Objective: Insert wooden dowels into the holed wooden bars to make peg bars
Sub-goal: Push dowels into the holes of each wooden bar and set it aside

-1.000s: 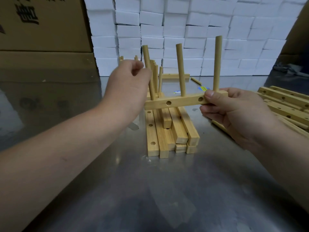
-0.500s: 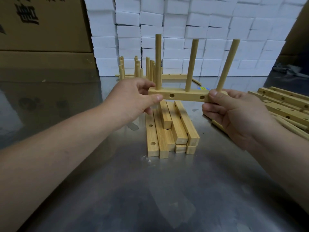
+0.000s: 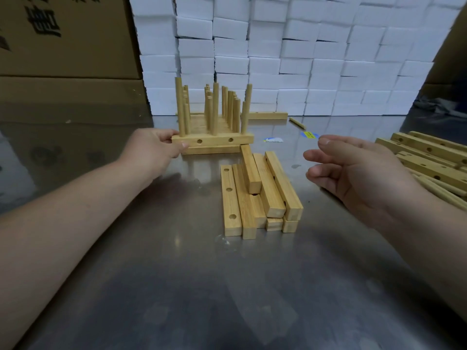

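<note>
A peg bar with three upright dowels sits at the front of a row of finished peg bars on the steel table. My left hand pinches its left end. My right hand hovers to the right with relaxed fingers, holding nothing. A pile of holed wooden bars without dowels lies in the middle of the table. More holed bars and loose dowels lie at the right edge.
White foam blocks are stacked as a wall at the back. Cardboard boxes stand at the left. One bar and a stray dowel lie near the foam. A yellow-blue sticker lies on the steel table.
The peg bar held in the air by both hands has been set down against the row of finished ones. My right hand let go and drew back; my left still holds the end.
</note>
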`<state>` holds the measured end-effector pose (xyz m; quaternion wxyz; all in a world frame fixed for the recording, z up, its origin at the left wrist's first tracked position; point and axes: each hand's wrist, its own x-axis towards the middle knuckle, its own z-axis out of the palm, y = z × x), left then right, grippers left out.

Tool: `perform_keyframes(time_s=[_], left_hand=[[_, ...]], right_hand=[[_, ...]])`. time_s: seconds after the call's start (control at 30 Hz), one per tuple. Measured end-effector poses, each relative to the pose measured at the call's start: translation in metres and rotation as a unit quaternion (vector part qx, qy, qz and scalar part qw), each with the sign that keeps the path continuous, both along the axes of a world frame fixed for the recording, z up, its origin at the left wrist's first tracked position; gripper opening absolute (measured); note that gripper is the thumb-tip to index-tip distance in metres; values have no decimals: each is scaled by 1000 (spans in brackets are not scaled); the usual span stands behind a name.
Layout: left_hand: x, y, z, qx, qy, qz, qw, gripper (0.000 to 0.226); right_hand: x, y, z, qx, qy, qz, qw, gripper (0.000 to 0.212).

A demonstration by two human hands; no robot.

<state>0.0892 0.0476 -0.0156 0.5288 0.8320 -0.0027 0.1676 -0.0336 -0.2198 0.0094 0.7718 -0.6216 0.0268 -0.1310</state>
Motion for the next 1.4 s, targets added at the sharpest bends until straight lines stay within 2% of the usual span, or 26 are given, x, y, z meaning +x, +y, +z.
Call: perform_keyframes(time_s=[0.43, 0.73, 0.87, 1.03, 1.4], left_hand=[[20, 25, -14, -14, 32, 23, 999, 42], [6, 14, -11, 175, 33, 8, 984, 38], [4, 10, -10, 257, 45, -8, 965, 47], [8, 8, -9, 290, 19, 22, 957, 38], [21, -1, -4, 388, 17, 52, 920, 35]], right_hand=[[2, -1, -3, -23, -4, 6, 1000, 6], [0, 2, -3, -37, 6, 15, 999, 9], [-1, 5, -4, -52, 13, 21, 998, 9], [-2, 8, -3, -57, 17, 23, 998, 9], [-4, 11, -4, -59, 31, 37, 997, 10]])
